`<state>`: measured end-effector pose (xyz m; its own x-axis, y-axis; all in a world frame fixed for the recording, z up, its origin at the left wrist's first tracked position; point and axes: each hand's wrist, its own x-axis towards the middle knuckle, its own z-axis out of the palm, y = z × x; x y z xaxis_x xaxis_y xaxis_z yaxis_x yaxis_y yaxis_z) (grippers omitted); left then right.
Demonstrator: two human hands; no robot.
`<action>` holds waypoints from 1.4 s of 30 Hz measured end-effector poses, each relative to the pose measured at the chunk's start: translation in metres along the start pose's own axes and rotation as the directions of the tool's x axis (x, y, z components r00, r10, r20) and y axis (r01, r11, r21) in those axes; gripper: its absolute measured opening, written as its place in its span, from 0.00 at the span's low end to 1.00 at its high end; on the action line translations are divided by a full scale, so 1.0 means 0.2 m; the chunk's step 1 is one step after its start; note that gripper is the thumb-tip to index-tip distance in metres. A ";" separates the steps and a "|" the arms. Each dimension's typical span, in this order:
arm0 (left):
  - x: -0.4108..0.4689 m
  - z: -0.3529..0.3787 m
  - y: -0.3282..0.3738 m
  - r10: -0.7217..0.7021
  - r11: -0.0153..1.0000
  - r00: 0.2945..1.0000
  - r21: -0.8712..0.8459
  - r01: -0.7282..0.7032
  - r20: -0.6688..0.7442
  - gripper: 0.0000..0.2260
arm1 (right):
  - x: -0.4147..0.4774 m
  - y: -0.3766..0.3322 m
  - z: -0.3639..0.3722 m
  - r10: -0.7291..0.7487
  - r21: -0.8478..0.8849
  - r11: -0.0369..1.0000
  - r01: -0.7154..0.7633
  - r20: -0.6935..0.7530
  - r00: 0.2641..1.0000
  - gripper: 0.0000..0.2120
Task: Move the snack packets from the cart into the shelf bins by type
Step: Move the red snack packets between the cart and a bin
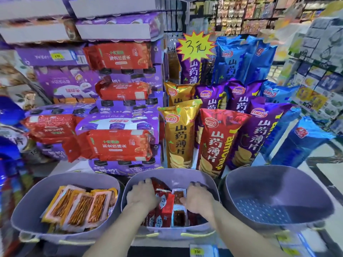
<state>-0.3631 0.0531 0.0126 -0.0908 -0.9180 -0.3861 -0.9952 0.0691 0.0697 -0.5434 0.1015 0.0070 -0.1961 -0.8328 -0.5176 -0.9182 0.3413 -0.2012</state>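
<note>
Both hands were down inside the middle bin [167, 233]. The left hand [141, 196] lay palm-down on the red packets [165, 206], its fingers bent over the pile toward the far wall and its thumb touching a packet between the hands. The right hand [199, 198] lay palm-down just beside it, fingers curled down near the far rim and thumb pointing at the clear packets [179, 197] with dark brown filling that lay between the two hands. Whether either hand was pinching a packet or only resting on the pile, I cannot tell.

Left of the left hand, a second bin [27, 210] held orange packets [78, 206] of stick snacks, lying side by side. Right of the right hand sat a third bin [278, 182], its perforated floor showing.

Beyond the hands stood tall chip bags [211, 141] in gold, red, purple and blue, with a yellow star sign [195, 46] above them. Beyond the left hand, purple cartons [118, 123] were stacked with red bags [118, 145] lying on them.
</note>
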 end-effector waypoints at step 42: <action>-2.53 0.96 -2.43 -0.929 0.213 0.329 -0.485 0.848 0.167 0.23 | -1.59 -2.32 1.73 -0.824 -0.534 0.038 0.845 0.462 0.329 0.29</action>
<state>0.1594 0.5599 -0.0027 0.8888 -0.3012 -0.3454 -0.2713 -0.9532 0.1331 0.0641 0.3594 -0.0231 0.8510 -0.3535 -0.3883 -0.3841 -0.9233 -0.0012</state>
